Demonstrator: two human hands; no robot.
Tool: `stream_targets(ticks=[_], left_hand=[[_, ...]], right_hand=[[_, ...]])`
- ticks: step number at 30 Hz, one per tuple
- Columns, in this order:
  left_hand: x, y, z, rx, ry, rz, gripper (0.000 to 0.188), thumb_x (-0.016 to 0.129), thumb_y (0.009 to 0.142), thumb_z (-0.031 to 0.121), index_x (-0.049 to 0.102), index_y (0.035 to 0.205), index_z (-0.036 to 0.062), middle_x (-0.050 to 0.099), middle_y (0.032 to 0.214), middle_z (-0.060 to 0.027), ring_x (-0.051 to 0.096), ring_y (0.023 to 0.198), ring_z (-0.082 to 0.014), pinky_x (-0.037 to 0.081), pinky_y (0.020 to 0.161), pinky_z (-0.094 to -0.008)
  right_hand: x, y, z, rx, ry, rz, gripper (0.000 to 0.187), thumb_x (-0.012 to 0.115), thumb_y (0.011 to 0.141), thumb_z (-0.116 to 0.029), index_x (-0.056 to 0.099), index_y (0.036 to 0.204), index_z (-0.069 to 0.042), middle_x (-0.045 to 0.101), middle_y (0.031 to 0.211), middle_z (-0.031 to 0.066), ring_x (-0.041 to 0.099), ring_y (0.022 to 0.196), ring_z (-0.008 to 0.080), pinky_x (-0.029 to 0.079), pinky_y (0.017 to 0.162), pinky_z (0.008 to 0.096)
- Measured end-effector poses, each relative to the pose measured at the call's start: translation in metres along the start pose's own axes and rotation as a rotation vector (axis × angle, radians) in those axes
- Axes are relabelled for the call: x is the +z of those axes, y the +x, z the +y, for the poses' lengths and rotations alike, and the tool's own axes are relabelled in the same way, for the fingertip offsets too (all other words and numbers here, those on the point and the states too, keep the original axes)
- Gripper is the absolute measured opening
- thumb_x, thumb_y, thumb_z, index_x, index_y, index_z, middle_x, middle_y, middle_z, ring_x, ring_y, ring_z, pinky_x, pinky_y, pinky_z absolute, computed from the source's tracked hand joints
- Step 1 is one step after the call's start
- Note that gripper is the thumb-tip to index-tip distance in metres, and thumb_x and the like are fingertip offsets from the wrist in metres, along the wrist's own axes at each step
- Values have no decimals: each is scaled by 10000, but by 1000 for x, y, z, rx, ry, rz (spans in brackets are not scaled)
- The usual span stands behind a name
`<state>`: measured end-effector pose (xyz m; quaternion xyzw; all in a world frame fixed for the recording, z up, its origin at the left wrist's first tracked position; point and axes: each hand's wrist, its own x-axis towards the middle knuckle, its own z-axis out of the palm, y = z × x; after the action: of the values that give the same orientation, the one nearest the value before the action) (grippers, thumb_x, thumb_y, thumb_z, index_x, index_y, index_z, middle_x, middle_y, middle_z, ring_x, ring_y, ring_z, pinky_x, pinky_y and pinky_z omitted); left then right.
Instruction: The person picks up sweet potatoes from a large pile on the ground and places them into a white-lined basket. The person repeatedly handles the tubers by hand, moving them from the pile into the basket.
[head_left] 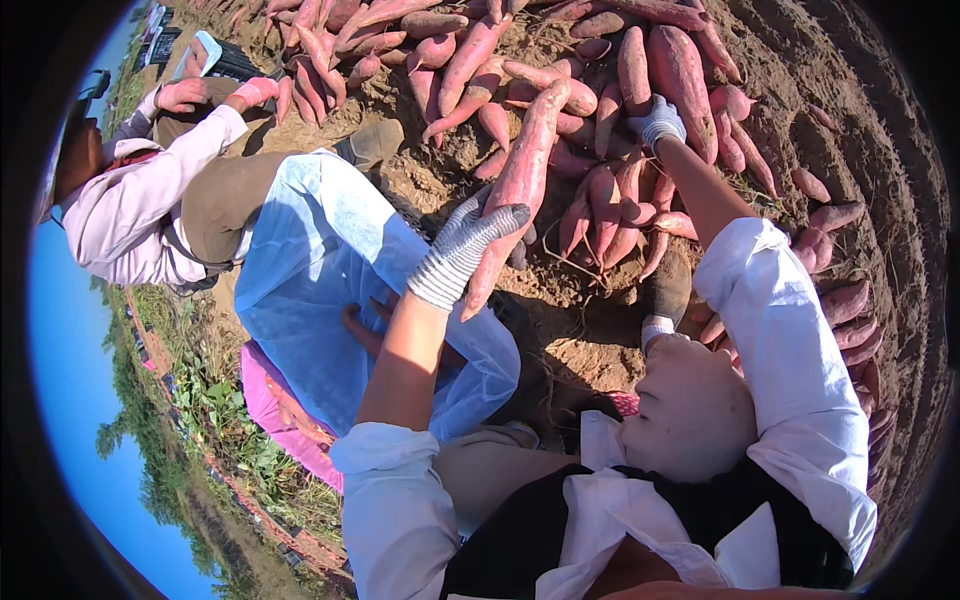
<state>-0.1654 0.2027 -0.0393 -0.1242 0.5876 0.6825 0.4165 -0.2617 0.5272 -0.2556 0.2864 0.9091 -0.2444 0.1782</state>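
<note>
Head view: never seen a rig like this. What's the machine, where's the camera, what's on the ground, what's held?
No machine here: these are a person's own two gloved hands. The one picture comes from a wide fisheye camera worn on the head, looking down, so edges curve. The left hand, in a grey-and-white striped glove, grips a long reddish-pink sweet potato. The right hand, in a pale glove, reaches into reddish-pink sweet potatoes heaped on brown soil; its grip is unclear. A translucent bluish-white sack stands left, near another person in a pale pink shirt.
</note>
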Motion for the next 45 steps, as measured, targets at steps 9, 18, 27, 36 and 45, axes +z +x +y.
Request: stream_targets(ticks=[9, 18, 27, 36, 45], left_hand=[[-130, -189, -67, 190, -404, 564, 658, 599, 865, 487, 472, 1240, -39, 593, 886, -114, 602, 734, -208, 511, 717, -333], [-195, -122, -161, 115, -413, 990, 598, 607, 889, 414, 419, 1317, 40, 601, 990, -131, 611, 865, -266, 509, 775, -370], [-233, -13, -184, 254, 312, 1045, 547, 598, 886, 171, 379, 1364, 22, 518, 1262, -108, 522, 1112, -235, 445, 921, -313], [-160, -117, -69, 533, -401, 314, 555, 595, 915, 265, 376, 1376, 45, 514, 1277, -185, 550, 1126, -296, 462, 965, -448], [-216, -159, -135, 375, -893, 623, 575, 673, 812, 461, 472, 1160, 51, 560, 952, -147, 581, 859, -307, 525, 805, -459]], right_hand=[[20, -23, 19, -308, 153, -1, 763, 770, 716, -397, 379, 1304, -106, 610, 1160, 170, 600, 1055, 356, 461, 926, 407], [-41, -58, 59, -411, 802, 248, 737, 832, 690, -127, 427, 1290, 13, 553, 1212, 138, 527, 1106, 233, 413, 979, 328], [-99, -141, 5, -467, 1285, -88, 522, 700, 850, -199, 466, 1284, -28, 555, 1165, 41, 515, 1066, 146, 405, 950, 288], [-89, -273, -176, -697, 957, -803, 623, 688, 857, -330, 464, 1316, 26, 605, 1139, 94, 578, 1024, 155, 466, 910, 298], [-52, -297, -169, -889, 669, -862, 375, 636, 904, -251, 567, 1166, 8, 628, 1020, 64, 605, 926, 161, 494, 811, 300]])
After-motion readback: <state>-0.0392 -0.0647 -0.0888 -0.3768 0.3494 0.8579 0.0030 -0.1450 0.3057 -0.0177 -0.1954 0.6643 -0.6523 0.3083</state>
